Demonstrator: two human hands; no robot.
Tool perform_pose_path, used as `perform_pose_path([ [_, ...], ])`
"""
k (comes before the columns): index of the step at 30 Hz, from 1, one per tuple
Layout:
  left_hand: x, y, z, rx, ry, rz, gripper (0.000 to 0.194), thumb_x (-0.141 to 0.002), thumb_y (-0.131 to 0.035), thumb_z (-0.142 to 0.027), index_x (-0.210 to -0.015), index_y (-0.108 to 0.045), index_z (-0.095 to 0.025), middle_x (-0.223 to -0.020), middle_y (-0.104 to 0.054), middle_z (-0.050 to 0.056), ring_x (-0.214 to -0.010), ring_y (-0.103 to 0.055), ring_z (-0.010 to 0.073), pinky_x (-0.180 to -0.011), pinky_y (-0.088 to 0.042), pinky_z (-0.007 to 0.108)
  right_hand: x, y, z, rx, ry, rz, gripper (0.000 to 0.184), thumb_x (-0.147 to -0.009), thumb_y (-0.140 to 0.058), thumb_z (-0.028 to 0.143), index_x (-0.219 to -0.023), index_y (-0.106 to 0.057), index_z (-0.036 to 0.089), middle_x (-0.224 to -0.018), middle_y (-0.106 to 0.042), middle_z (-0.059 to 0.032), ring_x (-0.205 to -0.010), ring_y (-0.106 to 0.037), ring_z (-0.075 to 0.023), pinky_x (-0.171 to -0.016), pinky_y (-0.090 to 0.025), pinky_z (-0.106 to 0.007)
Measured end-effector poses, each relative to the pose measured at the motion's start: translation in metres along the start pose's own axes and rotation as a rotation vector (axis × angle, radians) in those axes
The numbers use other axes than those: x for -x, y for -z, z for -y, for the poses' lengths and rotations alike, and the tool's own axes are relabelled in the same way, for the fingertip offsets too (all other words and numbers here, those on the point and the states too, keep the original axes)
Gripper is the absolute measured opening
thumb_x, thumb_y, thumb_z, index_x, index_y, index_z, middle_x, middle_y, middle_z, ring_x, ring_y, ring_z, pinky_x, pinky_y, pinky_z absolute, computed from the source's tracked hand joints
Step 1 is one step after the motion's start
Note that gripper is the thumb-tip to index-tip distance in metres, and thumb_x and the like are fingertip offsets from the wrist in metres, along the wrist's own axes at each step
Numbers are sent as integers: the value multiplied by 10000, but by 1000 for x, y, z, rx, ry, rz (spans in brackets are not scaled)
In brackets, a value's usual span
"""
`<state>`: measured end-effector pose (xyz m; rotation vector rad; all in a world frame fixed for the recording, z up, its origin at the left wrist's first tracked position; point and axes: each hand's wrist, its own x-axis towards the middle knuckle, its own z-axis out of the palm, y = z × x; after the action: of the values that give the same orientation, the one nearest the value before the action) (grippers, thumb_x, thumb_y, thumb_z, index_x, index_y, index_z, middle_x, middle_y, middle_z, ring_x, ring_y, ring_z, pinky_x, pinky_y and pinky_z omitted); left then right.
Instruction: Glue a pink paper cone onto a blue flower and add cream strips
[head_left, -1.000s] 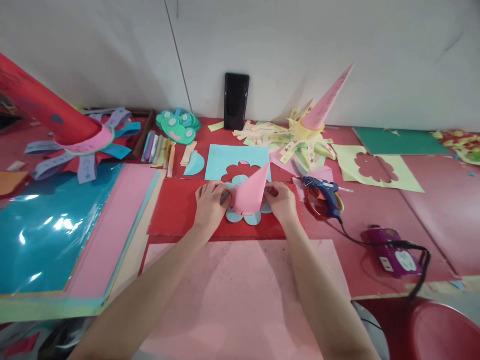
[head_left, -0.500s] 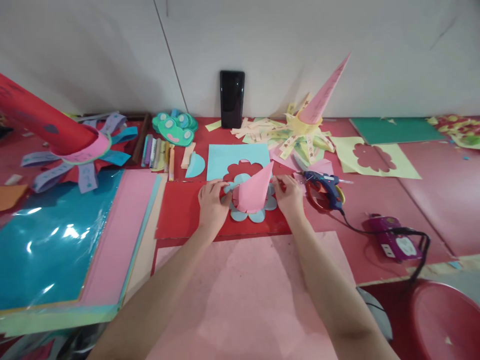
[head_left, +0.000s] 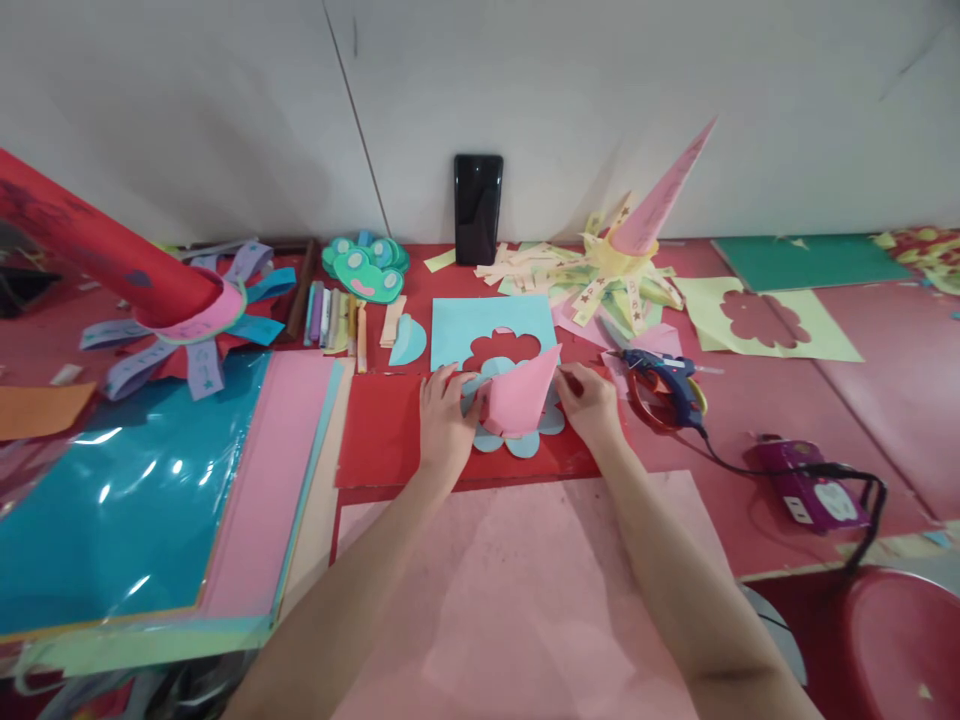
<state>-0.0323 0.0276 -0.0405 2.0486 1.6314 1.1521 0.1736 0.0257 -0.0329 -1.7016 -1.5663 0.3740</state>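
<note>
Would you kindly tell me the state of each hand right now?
Left hand: appears closed on a light-blue paper petal.
Right hand: fingers curled beside the plain pink paper cone; whether anything is held cannot be told.

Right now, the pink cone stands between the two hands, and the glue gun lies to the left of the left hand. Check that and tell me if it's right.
Not quite: the glue gun lies to the right of the right hand, as the head view shows. The pink cone does stand between that hand and the left hand.
</note>
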Motion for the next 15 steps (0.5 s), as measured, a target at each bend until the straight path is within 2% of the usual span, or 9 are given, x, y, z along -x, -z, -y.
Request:
perform_pose_path([
  [3,0,3,-4,141,4,-51,168,-868,-500,-144,-982,-593,-225,-1109,-589,69,-1094,-527,216,-986,-406,445,0,1,2,-8,-5,11,265,-829,-463,402,-689,-581,210,-693,-631,-33,-672,-548,-171,-645,-391,-286],
  [7,2,12,-12,265,33,-40,204,-916,-417,-160,-978,-597,-235,-1100,-589,60,-1092,-536,183,-977,-422,404,1,1,2,2,-43,11,340,-803,-450,364,-507,-380,213,-511,-461,10,-557,-435,-135,-569,-324,-268],
  [10,4,18,-17,315,37,-35,193,-922,-424,-189,-954,-610,-229,-1089,-599,58,-1071,-552,173,-957,-439,378,1,2,3,-51,-79,25,332,-793,-437,330,-499,-337,212,-487,-396,28,-532,-389,-118,-543,-297,-258],
  [15,7,23,-20,329,5,-53,184,-921,-438,-204,-936,-620,-226,-1055,-614,48,-1038,-569,163,-937,-454,355,-2,6,7,-124,-128,-30,383,-813,-467,394,-514,-316,207,-502,-353,49,-519,-342,-97,-528,-280,-248],
])
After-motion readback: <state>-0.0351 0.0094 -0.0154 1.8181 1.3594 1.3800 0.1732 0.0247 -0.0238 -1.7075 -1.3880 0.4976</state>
